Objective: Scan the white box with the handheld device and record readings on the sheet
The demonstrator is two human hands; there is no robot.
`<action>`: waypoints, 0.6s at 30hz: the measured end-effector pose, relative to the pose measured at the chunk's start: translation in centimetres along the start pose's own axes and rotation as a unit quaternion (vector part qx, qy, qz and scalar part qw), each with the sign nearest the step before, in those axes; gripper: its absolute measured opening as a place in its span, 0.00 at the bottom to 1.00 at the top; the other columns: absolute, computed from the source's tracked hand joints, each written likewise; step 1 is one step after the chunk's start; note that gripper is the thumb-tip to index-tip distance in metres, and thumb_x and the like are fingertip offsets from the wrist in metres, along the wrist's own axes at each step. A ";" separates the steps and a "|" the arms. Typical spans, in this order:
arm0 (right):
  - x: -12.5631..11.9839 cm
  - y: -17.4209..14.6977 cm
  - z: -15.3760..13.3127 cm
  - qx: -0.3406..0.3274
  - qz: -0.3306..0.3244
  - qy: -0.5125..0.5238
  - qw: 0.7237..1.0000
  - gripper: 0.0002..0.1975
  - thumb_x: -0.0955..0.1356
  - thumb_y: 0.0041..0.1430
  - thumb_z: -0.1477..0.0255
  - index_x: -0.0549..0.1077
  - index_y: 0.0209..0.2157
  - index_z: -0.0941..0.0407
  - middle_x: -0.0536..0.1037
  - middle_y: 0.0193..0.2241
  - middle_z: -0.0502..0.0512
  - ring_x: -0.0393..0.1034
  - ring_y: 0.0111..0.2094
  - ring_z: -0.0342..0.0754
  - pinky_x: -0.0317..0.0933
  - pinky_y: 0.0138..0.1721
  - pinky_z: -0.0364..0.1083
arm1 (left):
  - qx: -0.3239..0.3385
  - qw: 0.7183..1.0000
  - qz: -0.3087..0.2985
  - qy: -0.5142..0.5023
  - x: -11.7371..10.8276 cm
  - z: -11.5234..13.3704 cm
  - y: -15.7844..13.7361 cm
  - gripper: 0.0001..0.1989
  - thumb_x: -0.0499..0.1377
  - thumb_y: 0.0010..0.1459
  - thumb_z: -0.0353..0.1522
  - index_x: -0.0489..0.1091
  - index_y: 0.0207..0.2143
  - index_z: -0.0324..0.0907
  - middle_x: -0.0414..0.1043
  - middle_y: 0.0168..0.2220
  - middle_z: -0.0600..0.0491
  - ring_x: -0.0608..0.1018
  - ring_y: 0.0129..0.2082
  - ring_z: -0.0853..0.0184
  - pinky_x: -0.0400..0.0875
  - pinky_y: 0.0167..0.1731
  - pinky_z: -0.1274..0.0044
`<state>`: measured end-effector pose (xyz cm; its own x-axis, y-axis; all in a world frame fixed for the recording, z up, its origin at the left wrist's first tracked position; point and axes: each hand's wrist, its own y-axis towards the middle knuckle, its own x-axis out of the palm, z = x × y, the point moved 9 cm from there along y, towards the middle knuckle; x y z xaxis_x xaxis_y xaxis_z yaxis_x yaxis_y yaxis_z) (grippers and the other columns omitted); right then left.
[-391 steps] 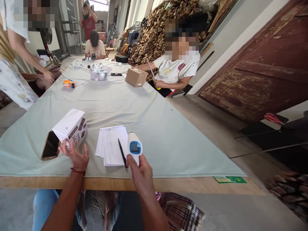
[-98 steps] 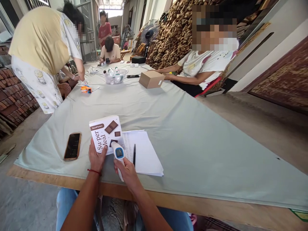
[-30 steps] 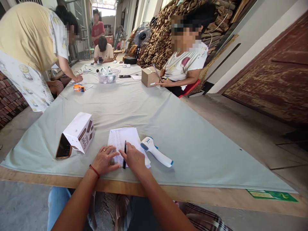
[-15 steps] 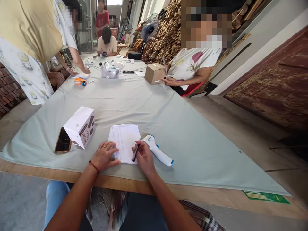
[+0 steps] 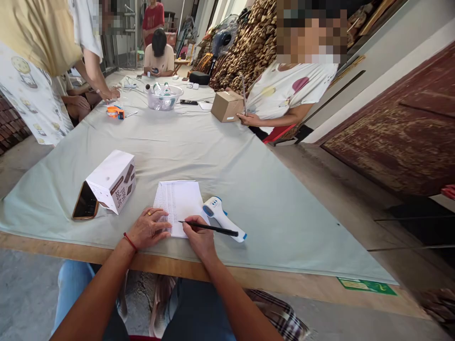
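Observation:
My right hand (image 5: 201, 238) grips a black pen (image 5: 213, 228), its tip pointing left over a white sheet of paper (image 5: 186, 199). Rows of small writing run down the paper's left part. Lying palm down, my left hand (image 5: 151, 228) rests with spread fingers on the paper's lower left edge. A white and blue infrared thermometer (image 5: 225, 220) lies just right of the paper, partly behind the pen. To the left stands a white printed box (image 5: 112, 182), and a phone (image 5: 85, 201) in a brown case lies against it.
A pale green cloth (image 5: 284, 213) covers the long table. Farther back are orange tape (image 5: 114, 112), a clear basin (image 5: 163, 99) with bottles, and a cardboard box (image 5: 226, 106). One person sits at the right, another leans in at the left, and others are at the far end.
The pen has swung round in my right hand, from pointing steeply down to lying nearly level with its tip leftward. The person at the left has shifted their arm. The view has moved slightly.

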<state>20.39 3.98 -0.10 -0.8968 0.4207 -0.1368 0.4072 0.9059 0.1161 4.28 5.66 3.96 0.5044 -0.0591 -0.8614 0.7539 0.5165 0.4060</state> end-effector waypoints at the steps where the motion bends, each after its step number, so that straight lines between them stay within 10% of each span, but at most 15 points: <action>1: 0.0 -0.1 -0.1 -0.003 0.004 -0.009 1.000 0.07 0.68 0.42 0.66 0.70 0.24 0.54 0.71 0.19 0.48 0.64 0.20 0.44 0.61 0.23 0.44 | -0.003 1.000 0.002 -0.001 0.0 0.0 0.0 0.12 0.55 0.63 0.40 0.75 0.43 0.47 0.70 0.52 0.49 0.69 0.55 0.60 0.61 0.56 0.64; 18: 1.0 -0.7 -1.2 -0.049 -0.047 -0.095 0.993 0.09 0.65 0.48 0.64 0.70 0.22 0.54 0.74 0.19 0.50 0.65 0.22 0.46 0.62 0.27 0.45 | -0.024 0.999 -0.023 -0.010 0.3 0.0 0.1 0.12 0.58 0.59 0.38 0.75 0.44 0.48 0.69 0.53 0.50 0.69 0.56 0.60 0.60 0.57 0.64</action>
<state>18.98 3.68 0.91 -0.8771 0.3450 -0.3342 0.2963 0.9363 0.1887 4.46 5.72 3.75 0.4786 -0.0996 -0.8724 0.7554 0.5532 0.3512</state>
